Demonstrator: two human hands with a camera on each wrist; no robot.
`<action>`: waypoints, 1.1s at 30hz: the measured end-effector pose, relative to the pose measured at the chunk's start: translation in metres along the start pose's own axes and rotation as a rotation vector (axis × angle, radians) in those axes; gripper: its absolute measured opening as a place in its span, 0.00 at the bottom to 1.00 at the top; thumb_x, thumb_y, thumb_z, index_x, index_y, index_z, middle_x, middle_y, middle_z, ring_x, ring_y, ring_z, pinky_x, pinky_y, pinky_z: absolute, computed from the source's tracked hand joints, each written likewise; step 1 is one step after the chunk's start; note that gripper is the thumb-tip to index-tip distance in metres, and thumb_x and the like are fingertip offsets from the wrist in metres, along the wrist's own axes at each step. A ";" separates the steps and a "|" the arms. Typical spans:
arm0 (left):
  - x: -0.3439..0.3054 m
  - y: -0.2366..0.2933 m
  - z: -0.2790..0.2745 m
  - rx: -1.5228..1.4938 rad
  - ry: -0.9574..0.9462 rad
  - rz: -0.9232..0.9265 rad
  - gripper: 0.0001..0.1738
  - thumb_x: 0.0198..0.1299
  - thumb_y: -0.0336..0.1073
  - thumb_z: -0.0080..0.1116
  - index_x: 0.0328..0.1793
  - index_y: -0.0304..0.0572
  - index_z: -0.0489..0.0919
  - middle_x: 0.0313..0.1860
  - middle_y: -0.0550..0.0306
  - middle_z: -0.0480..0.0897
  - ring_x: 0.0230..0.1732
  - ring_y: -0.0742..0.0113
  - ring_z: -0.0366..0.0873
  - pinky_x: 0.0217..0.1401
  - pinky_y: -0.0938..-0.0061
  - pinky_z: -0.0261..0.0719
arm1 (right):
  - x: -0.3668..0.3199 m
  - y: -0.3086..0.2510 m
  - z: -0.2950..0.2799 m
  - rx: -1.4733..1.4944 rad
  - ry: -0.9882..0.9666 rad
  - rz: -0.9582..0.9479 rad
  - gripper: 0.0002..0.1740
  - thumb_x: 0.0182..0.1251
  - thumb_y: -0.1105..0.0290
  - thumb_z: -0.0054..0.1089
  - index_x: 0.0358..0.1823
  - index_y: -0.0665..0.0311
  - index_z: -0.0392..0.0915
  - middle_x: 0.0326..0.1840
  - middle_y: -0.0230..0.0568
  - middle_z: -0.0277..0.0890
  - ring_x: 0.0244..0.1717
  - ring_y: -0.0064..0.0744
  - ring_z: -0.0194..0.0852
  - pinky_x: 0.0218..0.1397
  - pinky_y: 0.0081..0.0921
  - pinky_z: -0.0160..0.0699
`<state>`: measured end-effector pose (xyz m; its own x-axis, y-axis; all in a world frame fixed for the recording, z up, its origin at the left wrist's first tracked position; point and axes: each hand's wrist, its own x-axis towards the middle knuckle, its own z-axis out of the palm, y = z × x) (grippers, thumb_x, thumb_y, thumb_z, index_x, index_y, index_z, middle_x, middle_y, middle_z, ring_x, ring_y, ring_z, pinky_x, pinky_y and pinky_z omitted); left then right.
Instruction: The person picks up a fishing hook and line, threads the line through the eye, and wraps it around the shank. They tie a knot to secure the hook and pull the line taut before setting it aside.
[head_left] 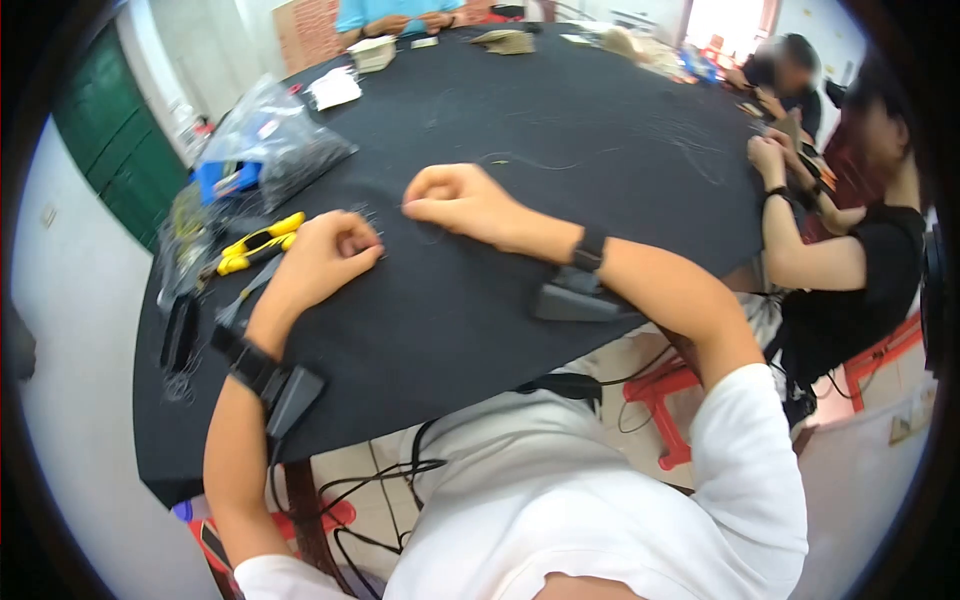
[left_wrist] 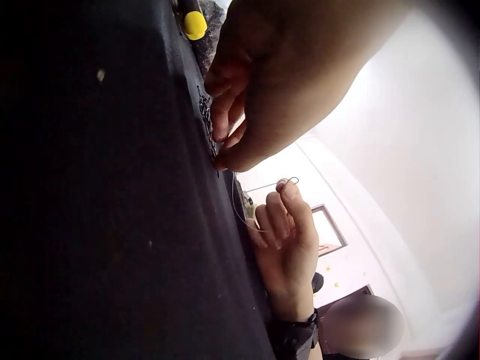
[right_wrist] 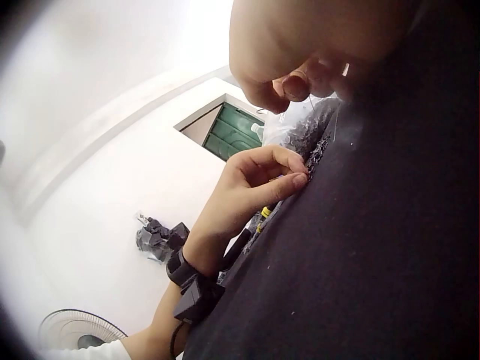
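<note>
My left hand (head_left: 372, 240) rests on the black tablecloth (head_left: 560, 130), its curled fingertips pinching at a small pile of dark metal pieces (head_left: 367, 214). In the left wrist view the fingertips (left_wrist: 222, 155) touch the pile (left_wrist: 204, 112). In the right wrist view thumb and forefinger (right_wrist: 298, 180) meet at the pile's edge (right_wrist: 319, 150). My right hand (head_left: 408, 205), fingers curled, pinches a thin wire (left_wrist: 292, 180) just right of the pile. The wire ends in a small loop above the fingers, and a strand trails down to the cloth.
Yellow-handled pliers (head_left: 262, 240) lie left of my left hand, with clear plastic bags (head_left: 270, 140) behind them. A seated person (head_left: 850, 240) works at the table's right edge. Another person's hands (head_left: 400, 20) are at the far side. Long loose wires (head_left: 560, 160) lie mid-table.
</note>
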<state>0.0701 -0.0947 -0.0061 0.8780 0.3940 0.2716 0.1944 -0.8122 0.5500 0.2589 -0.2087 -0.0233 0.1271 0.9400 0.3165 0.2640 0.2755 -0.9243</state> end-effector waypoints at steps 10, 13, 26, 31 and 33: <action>-0.002 0.005 0.000 -0.061 -0.049 -0.041 0.06 0.46 0.29 0.62 0.29 0.33 0.80 0.18 0.65 0.75 0.20 0.82 0.65 0.23 0.85 0.64 | -0.001 -0.006 0.001 0.077 -0.034 0.054 0.06 0.60 0.69 0.58 0.34 0.64 0.74 0.17 0.20 0.66 0.16 0.07 0.55 0.18 0.10 0.50; 0.000 0.007 0.000 -0.051 0.026 -0.004 0.07 0.45 0.30 0.63 0.29 0.32 0.80 0.19 0.63 0.76 0.19 0.82 0.66 0.23 0.85 0.64 | 0.000 -0.004 0.001 0.065 -0.029 0.041 0.06 0.60 0.69 0.58 0.34 0.64 0.75 0.16 0.20 0.65 0.15 0.07 0.53 0.17 0.10 0.48; 0.000 0.001 -0.001 0.021 -0.023 0.054 0.09 0.45 0.33 0.64 0.32 0.35 0.82 0.21 0.56 0.80 0.21 0.74 0.75 0.27 0.80 0.72 | -0.002 -0.009 0.002 0.019 -0.039 0.102 0.08 0.61 0.66 0.57 0.35 0.62 0.75 0.15 0.18 0.63 0.16 0.08 0.50 0.18 0.11 0.46; 0.000 0.004 -0.003 -0.011 0.023 -0.014 0.09 0.46 0.29 0.58 0.33 0.34 0.82 0.23 0.55 0.81 0.25 0.74 0.79 0.33 0.81 0.76 | -0.003 -0.012 0.003 0.013 -0.041 0.101 0.08 0.61 0.66 0.57 0.35 0.63 0.75 0.15 0.18 0.62 0.15 0.08 0.49 0.18 0.11 0.45; 0.000 0.001 -0.003 0.003 0.050 -0.024 0.10 0.45 0.28 0.57 0.35 0.33 0.82 0.24 0.54 0.82 0.27 0.74 0.79 0.34 0.81 0.76 | -0.004 -0.013 0.004 0.016 -0.038 0.101 0.08 0.61 0.65 0.57 0.34 0.63 0.75 0.15 0.18 0.62 0.15 0.08 0.49 0.18 0.11 0.45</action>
<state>0.0692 -0.0938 -0.0034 0.8503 0.4343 0.2972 0.2167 -0.8036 0.5543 0.2514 -0.2150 -0.0128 0.1160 0.9700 0.2138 0.2360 0.1822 -0.9545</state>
